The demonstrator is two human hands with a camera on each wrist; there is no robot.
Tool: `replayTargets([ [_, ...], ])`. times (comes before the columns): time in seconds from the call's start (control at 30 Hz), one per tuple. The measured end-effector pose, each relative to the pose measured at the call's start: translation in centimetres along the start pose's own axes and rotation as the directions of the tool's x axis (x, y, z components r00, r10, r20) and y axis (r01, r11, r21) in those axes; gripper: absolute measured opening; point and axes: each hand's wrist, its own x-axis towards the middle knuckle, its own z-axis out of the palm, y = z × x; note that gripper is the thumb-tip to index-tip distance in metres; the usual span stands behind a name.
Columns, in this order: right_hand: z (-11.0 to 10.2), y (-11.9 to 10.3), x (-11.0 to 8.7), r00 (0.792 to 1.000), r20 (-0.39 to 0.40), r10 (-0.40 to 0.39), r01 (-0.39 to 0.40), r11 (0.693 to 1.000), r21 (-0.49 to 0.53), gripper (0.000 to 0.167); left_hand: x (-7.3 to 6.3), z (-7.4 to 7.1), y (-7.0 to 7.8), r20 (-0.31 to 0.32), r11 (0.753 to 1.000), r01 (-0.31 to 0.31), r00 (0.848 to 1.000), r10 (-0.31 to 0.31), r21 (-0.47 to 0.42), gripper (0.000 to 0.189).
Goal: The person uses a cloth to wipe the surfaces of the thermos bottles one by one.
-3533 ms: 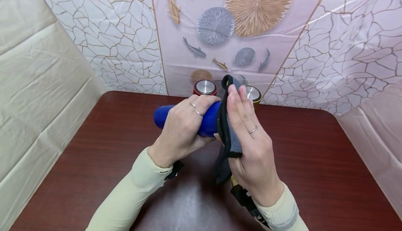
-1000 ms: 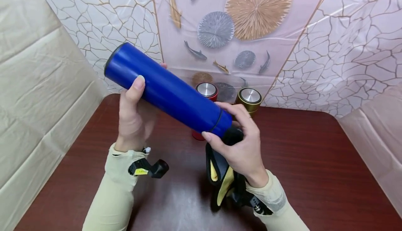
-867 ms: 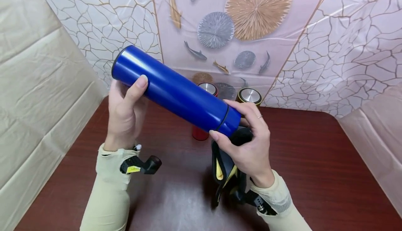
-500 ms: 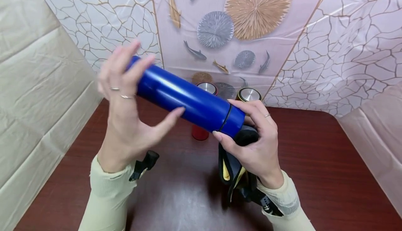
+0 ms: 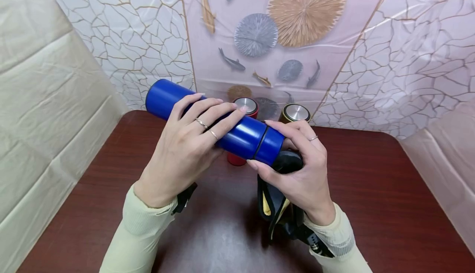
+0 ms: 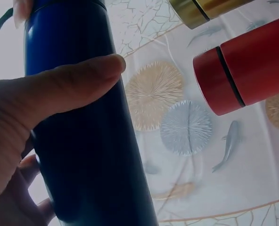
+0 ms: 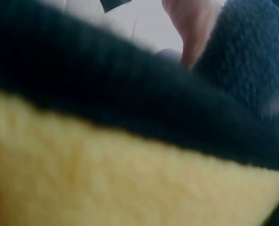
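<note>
A blue thermos flask [image 5: 243,137] is held tilted above the table, its capped end low and to the right. My left hand [image 5: 182,149] grips the middle of its body, fingers over the top; in the left wrist view the thumb [image 6: 83,82] lies across the flask. Around the capped end, my right hand [image 5: 304,170] pinches with thumb and index finger. That same hand holds a folded grey and yellow cloth [image 5: 272,196] with black edging, hanging below the cap. Blurred cloth fills most of the right wrist view, hiding the fingers there.
Behind the blue flask stands a red thermos flask [image 5: 237,158] with a silver-topped lid, partly hidden. A gold one [image 5: 295,113] stands to its right near the back edge of the dark red-brown table [image 5: 375,190]. Patterned sheeting [image 5: 256,75] hangs behind.
The left hand has left the flask's upper end and now wraps its middle from above. The flask's raised end has dropped somewhat. The right hand stays at the cap with the cloth.
</note>
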Motion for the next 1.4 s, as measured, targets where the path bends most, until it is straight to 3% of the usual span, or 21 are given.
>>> replayTargets([
  [0.13,-0.2,0.2,0.2,1.000,-0.010,-0.008,0.009,0.999,0.040,0.071,0.0,0.0,-0.5,-0.015,0.999,0.018,1.000,-0.019,-0.027,0.062],
  [0.23,-0.2,0.5,0.3,0.999,-0.039,-0.019,0.025,0.986,0.166,0.073,-0.1,0.1,-1.0,-0.023,0.989,0.093,0.995,-0.096,-0.119,0.064],
  [0.3,-0.3,0.8,0.4,0.997,-0.071,-0.028,0.046,0.966,0.256,0.068,-0.2,0.2,-1.3,-0.024,0.970,0.162,0.985,-0.169,-0.184,0.065],
  [0.4,-0.7,1.2,0.5,0.989,-0.146,-0.020,0.059,0.962,0.267,0.058,-0.6,0.4,-2.2,-0.032,0.913,0.278,0.953,-0.301,-0.299,0.066],
  [0.5,-1.4,1.5,0.6,0.977,-0.213,0.034,0.004,0.984,0.176,0.044,-1.0,0.5,-3.4,-0.006,0.844,0.402,0.902,-0.432,-0.355,0.069],
  [0.63,-2.4,1.9,0.8,0.961,-0.236,0.146,-0.124,0.987,0.103,0.020,-1.7,0.9,-5.3,0.104,0.724,0.588,0.797,-0.595,-0.362,0.070],
  [0.73,-3.0,2.2,0.9,0.950,-0.238,0.201,-0.187,0.979,0.079,0.012,-2.3,1.4,-6.8,0.211,0.631,0.687,0.719,-0.662,-0.362,0.071],
  [0.8,-3.3,2.4,0.9,0.946,-0.244,0.213,-0.202,0.977,0.069,0.009,-2.8,1.9,-7.7,0.277,0.601,0.724,0.687,-0.672,-0.338,0.073],
  [0.93,-3.6,2.6,1.0,0.943,-0.245,0.224,-0.222,0.974,0.038,0.006,-3.6,3.2,-9.1,0.425,0.564,0.764,0.644,-0.636,-0.315,0.077],
  [1.07,-3.7,2.7,1.1,0.947,-0.225,0.229,-0.239,0.971,-0.019,0.012,-4.4,4.7,-10.4,0.530,0.531,0.783,0.615,-0.583,-0.325,0.079],
  [1.27,-3.9,3.1,1.1,0.935,-0.252,0.250,-0.293,0.944,-0.152,0.019,-5.7,6.6,-11.9,0.551,0.538,0.775,0.622,-0.556,-0.332,0.080],
  [1.4,-4.1,3.2,1.1,0.924,-0.260,0.279,-0.336,0.918,-0.211,0.020,-6.4,7.4,-12.6,0.565,0.524,0.788,0.605,-0.561,-0.324,0.082],
])
